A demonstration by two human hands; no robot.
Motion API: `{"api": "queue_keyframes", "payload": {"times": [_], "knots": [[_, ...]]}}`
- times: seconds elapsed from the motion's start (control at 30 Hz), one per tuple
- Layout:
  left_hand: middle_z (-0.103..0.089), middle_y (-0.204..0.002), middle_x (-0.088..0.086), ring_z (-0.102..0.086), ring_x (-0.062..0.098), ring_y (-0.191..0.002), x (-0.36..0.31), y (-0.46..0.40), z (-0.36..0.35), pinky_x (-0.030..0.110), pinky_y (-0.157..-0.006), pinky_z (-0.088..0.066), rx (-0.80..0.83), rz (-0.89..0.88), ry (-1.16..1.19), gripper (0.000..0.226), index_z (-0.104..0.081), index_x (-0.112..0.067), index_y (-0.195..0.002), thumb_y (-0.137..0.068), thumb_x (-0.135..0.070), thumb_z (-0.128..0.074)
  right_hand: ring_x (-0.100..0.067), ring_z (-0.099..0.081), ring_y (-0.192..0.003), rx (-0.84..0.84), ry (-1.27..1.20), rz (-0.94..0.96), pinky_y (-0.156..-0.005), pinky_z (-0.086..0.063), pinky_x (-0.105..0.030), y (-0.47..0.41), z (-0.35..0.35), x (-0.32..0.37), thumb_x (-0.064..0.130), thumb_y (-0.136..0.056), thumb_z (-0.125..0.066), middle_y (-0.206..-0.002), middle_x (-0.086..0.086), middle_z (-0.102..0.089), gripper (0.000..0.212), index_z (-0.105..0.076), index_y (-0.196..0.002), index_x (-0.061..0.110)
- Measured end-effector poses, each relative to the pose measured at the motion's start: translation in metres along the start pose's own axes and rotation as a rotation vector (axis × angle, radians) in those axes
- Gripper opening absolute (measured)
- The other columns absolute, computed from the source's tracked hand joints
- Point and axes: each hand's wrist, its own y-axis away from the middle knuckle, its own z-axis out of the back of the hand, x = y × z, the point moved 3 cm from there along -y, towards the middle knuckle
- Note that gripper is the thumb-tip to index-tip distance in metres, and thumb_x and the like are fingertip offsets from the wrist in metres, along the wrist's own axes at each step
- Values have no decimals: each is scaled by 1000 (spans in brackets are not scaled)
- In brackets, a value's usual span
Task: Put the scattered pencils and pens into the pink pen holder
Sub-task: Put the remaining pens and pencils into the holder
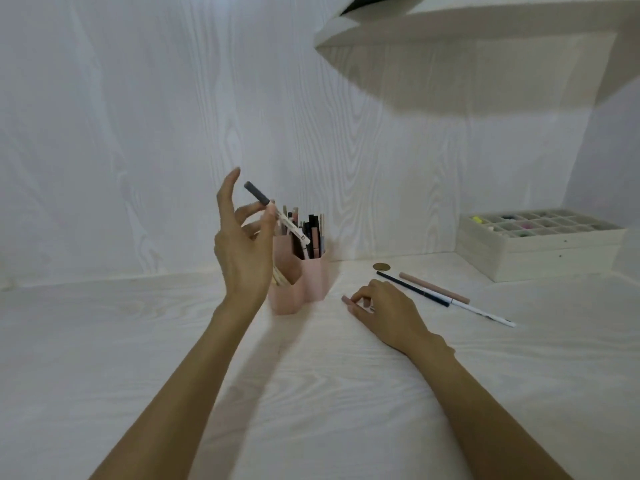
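The pink pen holder (313, 284) stands on the white desk at the middle, with several pens and pencils upright in it. My left hand (242, 251) is raised just left of it, thumb and fingers pinching a white pen with a grey cap (277, 213), tilted with its lower end over the holder. My right hand (384, 308) rests on the desk to the holder's right, fingers curled on a pink pen (347, 301) that is mostly hidden. Further right lie a dark blue and white pen (443, 297) and a pink pencil (433, 287), side by side.
A brown round coin-like disc (381, 267) lies behind the two loose pens. A white compartment box (540, 244) with small items sits at the back right. A white shelf (467, 39) overhangs at the upper right. White walls close the back.
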Motion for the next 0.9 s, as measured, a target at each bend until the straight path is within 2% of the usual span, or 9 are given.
{"api": "queue_keyframes", "payload": {"times": [0.07,0.17,0.3,0.37,0.43,0.63,0.77,0.83,0.9], "knots": [[-69,-100,-9,-69,-4,-77,-1,-9,-15,12,-69,-52,66,-64,-115,41,-38,-43,-127,-93,-33,-58,-5,-45,-79,3,-14,-2,-56,-29,-18,1,0,0,44,-91,-53,-83,11,-49,24,-68,-100,27],[-68,-102,-10,-68,4,-81,12,-12,-36,23,-70,-50,196,-107,-317,35,-40,-39,-124,-94,-28,-56,-6,-45,-80,11,-19,-10,-61,-32,-22,1,0,-1,43,-91,-54,-85,10,-50,24,-68,-102,27],[-70,-99,-10,-67,12,-84,41,3,-49,26,-63,-45,413,-150,-605,33,-49,-31,-124,-93,-27,-58,-7,-45,-81,17,-23,-13,-63,-33,-23,1,2,1,42,-91,-53,-85,8,-51,26,-68,-103,24],[-71,-97,-8,-65,15,-90,51,10,-50,28,-64,-43,400,-239,-794,34,-54,-30,-126,-92,-28,-58,-8,-46,-81,27,-24,-23,-63,-33,-23,1,3,1,43,-92,-53,-85,8,-50,27,-68,-103,23],[-67,-102,-2,-57,21,-101,50,14,-49,32,-77,-38,345,-327,-892,37,-56,-27,-129,-91,-29,-57,-10,-50,-84,40,-32,-43,-65,-35,-23,0,5,3,44,-92,-53,-86,7,-50,29,-69,-101,22],[-54,-128,1,-50,24,-112,43,27,-41,33,-87,-34,306,-323,-922,62,-37,-22,-144,-87,-24,-63,-17,-59,-92,85,-26,-134,-82,-45,-31,-2,10,9,44,-90,-56,-93,1,-64,31,-73,-98,19],[-65,-100,-4,-57,21,-91,43,58,-22,31,-74,-37,363,-323,-818,31,-59,-22,-118,-87,-28,-61,-11,-60,-85,58,-382,-281,-77,-47,-26,-3,17,5,44,-86,-62,-93,3,-67,31,-74,-98,18],[-67,-87,-11,-59,15,-80,54,66,-8,30,-68,-44,470,-192,-803,16,-66,-28,-99,-88,-37,-59,-10,-60,-81,-5,-600,-312,-78,-49,-28,-5,23,6,38,-86,-64,-96,0,-67,27,-72,-100,17],[-66,-82,-16,-58,7,-76,69,71,3,26,-63,-45,585,-22,-770,16,-67,-32,-92,-87,-44,-57,-12,-63,-82,-79,-741,-332,-80,-52,-29,-7,29,7,28,-87,-65,-97,-4,-68,22,-71,-103,15]]}}
